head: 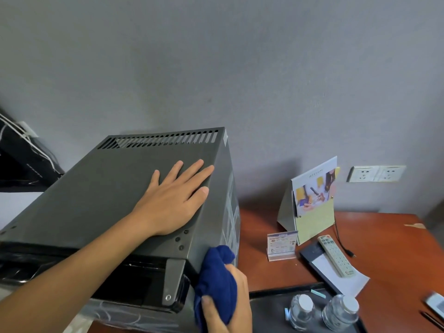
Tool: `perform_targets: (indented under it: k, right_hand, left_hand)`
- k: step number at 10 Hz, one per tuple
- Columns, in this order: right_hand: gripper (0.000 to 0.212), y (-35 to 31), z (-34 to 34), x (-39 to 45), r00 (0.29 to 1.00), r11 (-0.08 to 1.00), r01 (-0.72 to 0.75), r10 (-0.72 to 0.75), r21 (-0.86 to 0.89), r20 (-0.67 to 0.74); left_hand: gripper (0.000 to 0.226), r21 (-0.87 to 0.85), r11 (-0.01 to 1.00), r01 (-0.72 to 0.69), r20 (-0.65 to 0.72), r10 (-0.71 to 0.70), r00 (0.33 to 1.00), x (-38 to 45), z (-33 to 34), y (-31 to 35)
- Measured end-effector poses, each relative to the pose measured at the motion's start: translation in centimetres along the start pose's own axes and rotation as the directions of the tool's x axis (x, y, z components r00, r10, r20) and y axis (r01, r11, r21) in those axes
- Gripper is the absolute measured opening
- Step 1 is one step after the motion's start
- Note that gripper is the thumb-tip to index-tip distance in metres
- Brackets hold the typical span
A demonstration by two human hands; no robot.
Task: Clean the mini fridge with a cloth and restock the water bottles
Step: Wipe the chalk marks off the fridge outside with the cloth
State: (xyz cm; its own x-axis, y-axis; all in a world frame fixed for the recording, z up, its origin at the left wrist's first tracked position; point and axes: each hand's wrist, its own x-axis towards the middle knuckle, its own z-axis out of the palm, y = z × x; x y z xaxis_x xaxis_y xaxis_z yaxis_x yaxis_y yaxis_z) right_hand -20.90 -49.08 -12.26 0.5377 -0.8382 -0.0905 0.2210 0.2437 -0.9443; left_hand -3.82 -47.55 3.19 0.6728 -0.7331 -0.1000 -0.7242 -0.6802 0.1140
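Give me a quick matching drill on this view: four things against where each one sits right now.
Things:
1. left hand
2. blue cloth
3. water bottles
4. remote

Places:
A. on the black tray at the lower right
B. flat on top of the fridge
C. on paper on the wooden desk
D. bunched in the right hand, at the fridge's right side

Pairs: 1-B, 2-D, 3-A, 4-C

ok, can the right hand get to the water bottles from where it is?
Probably yes: the bottles stand just beside the right hand with nothing between, but it grips the cloth.
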Motion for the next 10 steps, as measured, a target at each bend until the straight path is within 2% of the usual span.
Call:
perform_targets:
  k: [1,2,3,4,5,6,7,9,10]
  right_hand:
    - [0.041,-1.7,1.6,2.4,0.957,0.933,-0.255,0.281,-0.253,0.071]
    - [0.029,-2.0,0.8,6.7,0.973,0.941,0.161,-0.101,-0.297,0.208]
    - [0.031,0.7,1.3,10.8,0.876,0.9,0.408,-0.339,-0.152,0.342]
    - [0.031,0.3,4.2,17.3,0.882,0.886,0.425,-0.36,-0.183,0.305]
    - [0.024,-1.6,7.1,23.2,0.839,0.845,0.494,-0.402,-0.203,0.366]
    - [0.008,-1.0,9.0,28.6,0.834,0.829,0.502,-0.389,-0.246,0.392]
    - [0.031,0.5,9.5,30.5,0.914,0.895,0.349,-0.26,-0.276,0.311]
    - [0.018,-0.7,8.2,26.2,0.908,0.898,0.36,-0.275,-0.252,0.317]
    - [0.03,0.5,5.8,21.0,0.938,0.94,0.259,-0.19,-0.22,0.29]
  left_hand:
    - [0.054,0.0,1.0,-0.004,-0.003,0.004,1.0,0.0,0.1,0.0]
    - [0.054,-0.007,1.0,0.0,-0.006,0.0,1.0,0.0,0.1,0.0]
    - [0.054,-0.003,1.0,0.004,-0.004,-0.004,1.0,0.1,0.1,0.0]
    - [0.054,-0.005,1.0,0.0,-0.007,0.0,1.0,0.2,0.1,0.0]
    - [0.054,-0.012,1.0,-0.002,-0.006,0.002,1.0,0.3,0.0,-0.1]
    - [0.054,-0.018,1.0,-0.005,-0.004,0.005,1.0,0.3,-0.1,-0.1]
    - [0.054,-0.018,1.0,-0.006,-0.001,0.006,1.0,0.4,-0.2,-0.2]
    - [0.054,-0.015,1.0,-0.003,-0.01,0.003,1.0,0.4,-0.3,-0.1]
    - [0.054,-0.023,1.0,-0.002,-0.015,0.002,1.0,0.3,-0.2,-0.2]
